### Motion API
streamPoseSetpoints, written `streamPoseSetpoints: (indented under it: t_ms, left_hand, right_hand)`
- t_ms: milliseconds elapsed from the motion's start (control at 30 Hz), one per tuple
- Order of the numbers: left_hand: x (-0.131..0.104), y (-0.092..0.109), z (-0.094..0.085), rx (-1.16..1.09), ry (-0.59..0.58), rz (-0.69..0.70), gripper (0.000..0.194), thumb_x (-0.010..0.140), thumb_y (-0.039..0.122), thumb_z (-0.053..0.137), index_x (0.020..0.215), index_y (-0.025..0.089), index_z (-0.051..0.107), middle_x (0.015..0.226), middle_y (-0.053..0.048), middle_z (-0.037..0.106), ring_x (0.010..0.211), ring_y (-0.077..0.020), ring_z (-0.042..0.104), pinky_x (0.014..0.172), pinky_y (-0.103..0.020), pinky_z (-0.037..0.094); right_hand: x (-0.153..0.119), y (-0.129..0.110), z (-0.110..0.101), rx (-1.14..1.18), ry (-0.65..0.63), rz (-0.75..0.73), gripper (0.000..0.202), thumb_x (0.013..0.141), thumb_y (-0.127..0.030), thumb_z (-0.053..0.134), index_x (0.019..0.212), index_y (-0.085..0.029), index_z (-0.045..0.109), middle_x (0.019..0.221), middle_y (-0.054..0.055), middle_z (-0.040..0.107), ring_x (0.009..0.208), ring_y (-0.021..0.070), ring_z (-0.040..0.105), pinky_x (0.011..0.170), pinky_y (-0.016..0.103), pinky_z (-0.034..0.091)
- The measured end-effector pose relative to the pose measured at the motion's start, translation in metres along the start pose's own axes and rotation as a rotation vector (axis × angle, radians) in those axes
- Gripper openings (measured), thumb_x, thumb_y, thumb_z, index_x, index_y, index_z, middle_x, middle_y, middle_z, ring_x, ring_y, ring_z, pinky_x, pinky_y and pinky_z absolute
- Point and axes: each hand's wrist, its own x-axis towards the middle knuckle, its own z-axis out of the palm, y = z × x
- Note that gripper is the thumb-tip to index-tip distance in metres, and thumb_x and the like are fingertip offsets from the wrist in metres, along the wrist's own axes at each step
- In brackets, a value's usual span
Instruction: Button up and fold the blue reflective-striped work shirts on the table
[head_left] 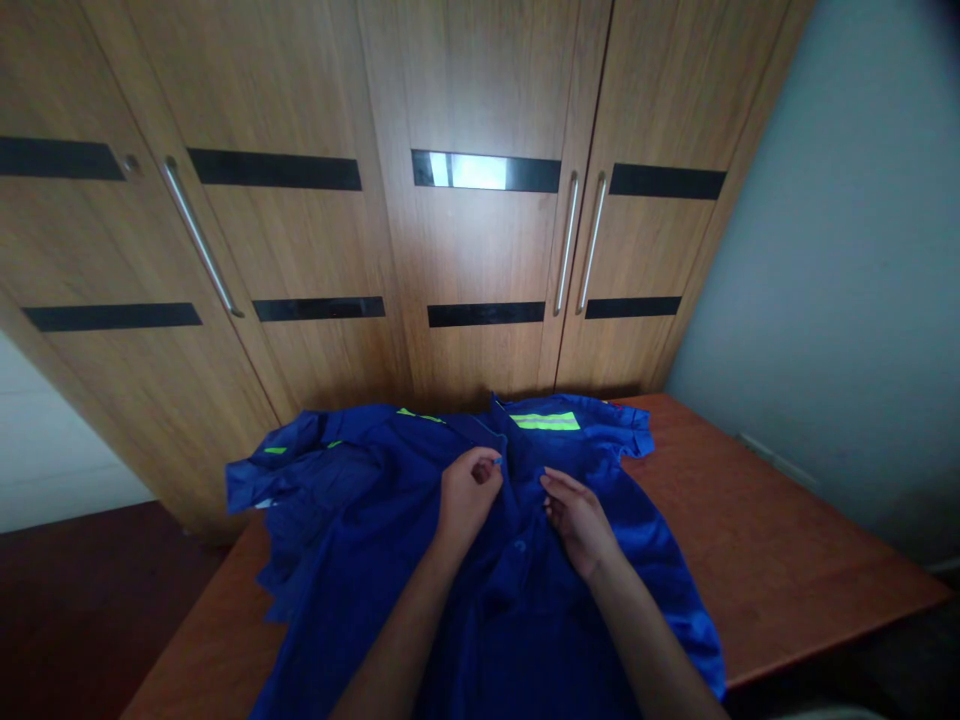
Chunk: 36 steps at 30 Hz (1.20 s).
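A blue work shirt point(375, 560) with yellow-green reflective strips lies spread over the table, its collar end toward the wardrobe. My left hand point(471, 490) pinches the edge of the front opening, thumb and forefinger closed on the cloth. Just to the right, my right hand point(576, 510) pinches a bit of the other front panel between thumb and fingertips. A gap separates the two hands. Below them, a button point(520, 546) shows on the front. A bright reflective strip point(545, 421) crosses the chest beyond my right hand.
The reddish-brown wooden table point(757, 560) extends to the right. Behind it stands a wooden wardrobe point(480, 250) with metal handles point(591, 243) and dark inlaid strips. A pale wall point(847, 300) borders the right side. More blue cloth point(289, 545) bunches at the left table edge.
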Motion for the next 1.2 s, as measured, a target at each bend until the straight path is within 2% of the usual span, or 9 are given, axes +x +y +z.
streamPoseSetpoints:
  t_ms: [167, 300, 400, 500, 600, 733, 867, 1033, 1200]
  left_hand:
    - [-0.006, -0.001, 0.011, 0.249, -0.221, 0.100, 0.021, 0.071, 0.008, 0.053, 0.076, 0.021, 0.068, 0.072, -0.002, 0.063, 0.069, -0.0155, 0.058, 0.068, -0.025, 0.041]
    - [-0.012, -0.008, 0.011, 0.419, -0.353, 0.058, 0.018, 0.066, 0.004, 0.056, 0.059, 0.020, 0.063, 0.065, -0.007, 0.065, 0.067, -0.0205, 0.062, 0.065, -0.029, 0.043]
    - [-0.016, -0.009, 0.008, 0.505, -0.396, 0.010, 0.018, 0.067, 0.006, 0.057, 0.057, 0.020, 0.062, 0.062, -0.008, 0.064, 0.063, -0.0217, 0.063, 0.062, -0.029, 0.043]
    - [-0.017, -0.007, 0.005, 0.535, -0.383, 0.013, 0.018, 0.071, 0.007, 0.054, 0.063, 0.020, 0.064, 0.069, -0.009, 0.066, 0.068, -0.0222, 0.064, 0.066, -0.031, 0.044]
    - [-0.016, -0.004, -0.001, 0.520, -0.351, 0.052, 0.021, 0.076, 0.008, 0.049, 0.076, 0.021, 0.066, 0.082, -0.008, 0.066, 0.077, -0.0208, 0.063, 0.072, -0.030, 0.044]
    - [-0.011, -0.007, -0.011, 0.250, -0.271, 0.043, 0.021, 0.077, 0.011, 0.049, 0.082, 0.022, 0.067, 0.086, -0.004, 0.068, 0.081, -0.0171, 0.062, 0.075, -0.026, 0.044]
    - [-0.011, -0.014, -0.017, -0.004, -0.228, -0.052, 0.015, 0.077, 0.021, 0.054, 0.083, 0.019, 0.068, 0.083, -0.004, 0.070, 0.076, -0.0169, 0.062, 0.070, -0.025, 0.046]
    - [-0.014, -0.023, -0.016, -0.194, -0.162, -0.151, 0.018, 0.073, 0.030, 0.064, 0.083, 0.017, 0.070, 0.078, -0.004, 0.071, 0.070, -0.0170, 0.062, 0.064, -0.024, 0.046]
    - [-0.017, -0.028, -0.012, -0.176, -0.115, -0.141, 0.013, 0.071, 0.027, 0.065, 0.080, 0.019, 0.069, 0.077, -0.003, 0.071, 0.070, -0.0172, 0.064, 0.065, -0.025, 0.048]
  right_hand:
    - [0.000, -0.002, 0.005, -0.060, -0.057, -0.040, 0.036, 0.054, -0.028, 0.080, 0.087, -0.017, 0.072, 0.058, -0.002, 0.063, 0.054, 0.0098, 0.054, 0.052, 0.022, 0.040]
    - [0.002, -0.005, 0.007, -0.121, 0.007, -0.096, 0.038, 0.055, -0.028, 0.077, 0.091, -0.017, 0.072, 0.056, -0.003, 0.061, 0.053, 0.0103, 0.053, 0.052, 0.022, 0.039]
    - [0.001, -0.008, 0.011, -0.229, 0.042, -0.189, 0.034, 0.059, -0.031, 0.072, 0.090, -0.017, 0.072, 0.060, -0.001, 0.063, 0.055, 0.0125, 0.054, 0.053, 0.024, 0.040]
    - [0.000, -0.004, 0.018, -0.344, 0.026, -0.299, 0.032, 0.061, -0.033, 0.070, 0.090, -0.019, 0.071, 0.072, 0.001, 0.067, 0.064, 0.0159, 0.058, 0.059, 0.026, 0.043]
    - [0.002, 0.005, 0.022, -0.453, -0.003, -0.388, 0.035, 0.060, -0.033, 0.071, 0.092, -0.019, 0.068, 0.073, 0.001, 0.067, 0.067, 0.0171, 0.058, 0.063, 0.028, 0.045]
    - [0.005, 0.016, 0.023, -0.714, -0.041, -0.494, 0.019, 0.069, -0.032, 0.063, 0.083, -0.019, 0.066, 0.065, -0.002, 0.061, 0.061, 0.0158, 0.055, 0.060, 0.027, 0.043]
    - [0.005, 0.022, 0.022, -0.896, -0.047, -0.572, 0.013, 0.074, -0.028, 0.057, 0.081, -0.021, 0.065, 0.062, -0.002, 0.059, 0.058, 0.0161, 0.055, 0.058, 0.027, 0.042]
    - [0.008, 0.030, 0.022, -0.963, -0.019, -0.635, 0.020, 0.072, -0.024, 0.057, 0.088, -0.020, 0.069, 0.076, 0.003, 0.067, 0.066, 0.0185, 0.059, 0.066, 0.030, 0.046]
    - [0.009, 0.035, 0.020, -0.885, -0.042, -0.581, 0.020, 0.071, -0.025, 0.058, 0.085, -0.021, 0.071, 0.071, 0.002, 0.067, 0.063, 0.0183, 0.059, 0.063, 0.029, 0.047]
